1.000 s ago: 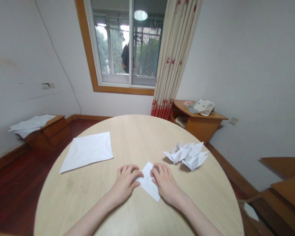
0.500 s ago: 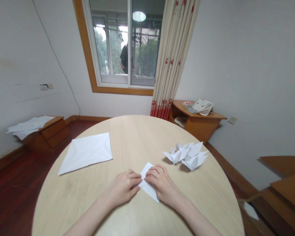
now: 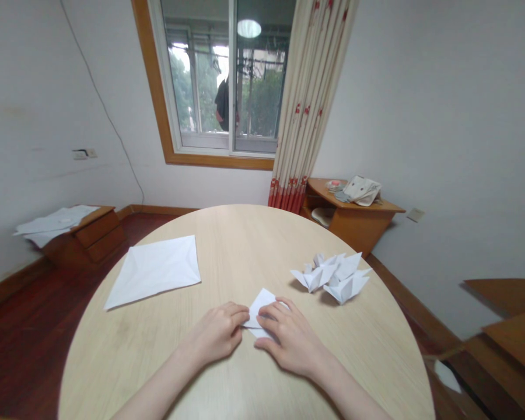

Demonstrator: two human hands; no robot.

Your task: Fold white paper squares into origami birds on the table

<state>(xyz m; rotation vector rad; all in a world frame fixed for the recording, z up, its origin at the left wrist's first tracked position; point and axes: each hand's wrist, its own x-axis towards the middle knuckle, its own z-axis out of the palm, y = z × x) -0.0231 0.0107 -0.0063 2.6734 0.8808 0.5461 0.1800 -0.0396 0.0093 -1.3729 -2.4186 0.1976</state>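
Observation:
A small folded piece of white paper [image 3: 261, 300] lies on the round table near its front. The fingertips of my left hand [image 3: 221, 331] are closed together at the paper's left corner. Over the right side of the paper, my right hand [image 3: 292, 339] curls its fingers and holds it, with the thumb lower and a little apart. That hand covers much of the paper, so its full shape is hidden. Several folded white paper shapes [image 3: 332, 275] with pointed tips stand in a cluster beyond my right hand.
Flat white paper sheets [image 3: 161, 269] lie on the left of the round wooden table [image 3: 240, 239]. Behind it, a corner cabinet [image 3: 354, 224] carries a bag and small items. A low drawer unit [image 3: 98, 233] with papers stands at the left, below the window [image 3: 205, 87].
My right hand has shifted slightly, its thumb now lower and apart from the fingers. The paper looks wider at the top, and its lower part is now mostly covered. My left hand barely moved.

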